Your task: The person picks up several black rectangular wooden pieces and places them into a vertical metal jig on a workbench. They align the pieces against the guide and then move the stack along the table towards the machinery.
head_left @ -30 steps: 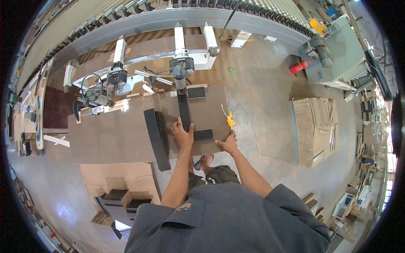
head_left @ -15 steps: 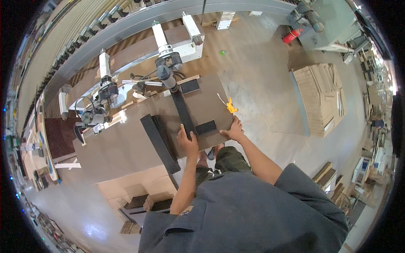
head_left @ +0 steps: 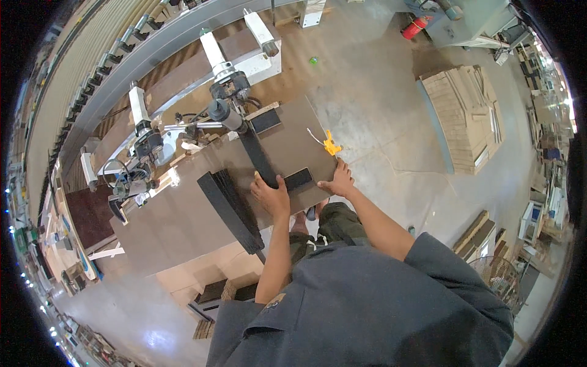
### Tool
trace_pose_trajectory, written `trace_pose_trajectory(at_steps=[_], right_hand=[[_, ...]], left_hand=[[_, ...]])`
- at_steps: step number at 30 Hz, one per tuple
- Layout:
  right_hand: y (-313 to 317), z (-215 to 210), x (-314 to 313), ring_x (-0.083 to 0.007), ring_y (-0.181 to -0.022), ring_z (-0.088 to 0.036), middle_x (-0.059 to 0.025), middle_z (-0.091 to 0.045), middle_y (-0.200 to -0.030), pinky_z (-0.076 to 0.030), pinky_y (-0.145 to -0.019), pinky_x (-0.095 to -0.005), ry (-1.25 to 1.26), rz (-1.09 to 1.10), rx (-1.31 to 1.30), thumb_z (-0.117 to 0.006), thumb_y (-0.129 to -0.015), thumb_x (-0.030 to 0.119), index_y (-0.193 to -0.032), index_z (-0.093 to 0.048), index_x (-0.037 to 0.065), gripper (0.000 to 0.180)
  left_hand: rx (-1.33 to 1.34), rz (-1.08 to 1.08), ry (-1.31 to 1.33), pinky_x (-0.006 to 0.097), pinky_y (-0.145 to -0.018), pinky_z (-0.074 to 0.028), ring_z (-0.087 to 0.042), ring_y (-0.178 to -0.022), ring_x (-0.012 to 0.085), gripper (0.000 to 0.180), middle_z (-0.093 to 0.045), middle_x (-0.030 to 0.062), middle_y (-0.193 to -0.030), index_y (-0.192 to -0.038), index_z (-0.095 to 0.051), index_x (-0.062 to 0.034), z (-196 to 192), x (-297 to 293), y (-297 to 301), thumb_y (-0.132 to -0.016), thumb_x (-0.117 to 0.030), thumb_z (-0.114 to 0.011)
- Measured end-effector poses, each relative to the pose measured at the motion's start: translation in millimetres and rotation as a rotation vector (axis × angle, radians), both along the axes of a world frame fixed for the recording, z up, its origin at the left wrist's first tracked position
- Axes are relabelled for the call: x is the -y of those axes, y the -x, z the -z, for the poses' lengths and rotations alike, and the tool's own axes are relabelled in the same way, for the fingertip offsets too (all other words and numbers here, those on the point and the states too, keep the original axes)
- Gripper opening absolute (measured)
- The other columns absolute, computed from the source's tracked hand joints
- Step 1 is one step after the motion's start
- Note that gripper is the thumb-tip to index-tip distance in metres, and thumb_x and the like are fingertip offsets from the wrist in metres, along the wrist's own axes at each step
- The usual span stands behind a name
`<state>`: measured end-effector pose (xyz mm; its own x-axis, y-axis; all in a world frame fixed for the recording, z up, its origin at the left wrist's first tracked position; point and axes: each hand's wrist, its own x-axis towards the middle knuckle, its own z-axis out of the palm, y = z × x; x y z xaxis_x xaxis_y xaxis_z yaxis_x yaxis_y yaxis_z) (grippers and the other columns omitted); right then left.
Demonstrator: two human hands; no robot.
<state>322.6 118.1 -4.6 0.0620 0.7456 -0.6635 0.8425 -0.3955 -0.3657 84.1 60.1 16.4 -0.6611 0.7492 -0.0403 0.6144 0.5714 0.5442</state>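
Note:
A long dark strip (head_left: 257,154) lies on the brown tabletop (head_left: 177,214), its far end beneath a grey cylindrical machine head (head_left: 226,114). My left hand (head_left: 273,197) is closed over the strip's near end, fingers on the left side and thumb on the right. At the table's right edge rests my right hand (head_left: 338,182), its thumb apart from the fingers and nothing visible in it. Between the hands is a black rectangular inset (head_left: 299,179). A stack of similar dark strips (head_left: 230,211) sits left of my left hand.
Another black inset (head_left: 266,121) lies farther back. A yellow object with a white cord (head_left: 332,144) is by the right edge. Machine arms (head_left: 139,113) stand behind the table. Stacked cardboard (head_left: 461,116), a red extinguisher (head_left: 416,27) and a fan (head_left: 496,278) stand to the right.
The whole view has shifted a little. My left hand has moved slightly farther along the strip, its thumb and fingers spread wider across it. My right hand stays at the table edge.

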Motion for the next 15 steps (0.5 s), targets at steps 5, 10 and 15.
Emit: trace_pose_trajectory(at_steps=[5,10,15], right_hand=[[-1.7,2.1,-2.8,-0.0475,-0.162,-0.031,-0.0233,-0.032,-0.176,-0.033,-0.125,-0.0701,0.04,0.049,-0.002,-0.103,-0.067,0.058,-0.177,-0.017,0.009,0.148],[-0.5,4.2,-5.1,-0.0484,-0.163,-0.029,-0.0246,-0.03,-0.176,-0.032,-0.125,-0.0708,0.034,0.024,-0.014,-0.102,-0.068,0.058,-0.177,-0.014,0.009,0.149],[-1.0,11.3,-1.6,-0.0504,-0.162,-0.031,-0.0254,-0.031,-0.176,-0.033,-0.124,-0.0727,0.026,0.004,0.042,-0.1,-0.068,0.063,-0.177,-0.011,0.008,0.152]], left_hand=[[0.194,-0.006,-0.141,0.057,-0.114,-0.045,-0.053,-0.135,0.0464,0.085,-0.056,0.027,-0.144,-0.159,-0.053,0.0024,21.4,23.3,0.8,-0.103,-0.057,-0.074],[0.098,0.137,-0.166,0.056,-0.117,-0.04,-0.049,-0.14,0.0454,0.08,-0.056,0.0274,-0.152,-0.167,-0.048,0.0009,29.7,38.2,11.8,-0.11,-0.05,-0.07],[0.204,0.246,-0.182,0.052,-0.117,-0.042,-0.055,-0.132,0.0439,0.077,-0.062,0.0233,-0.154,-0.172,-0.046,-0.0065,28.1,72.1,9.3,-0.106,-0.035,-0.074]])
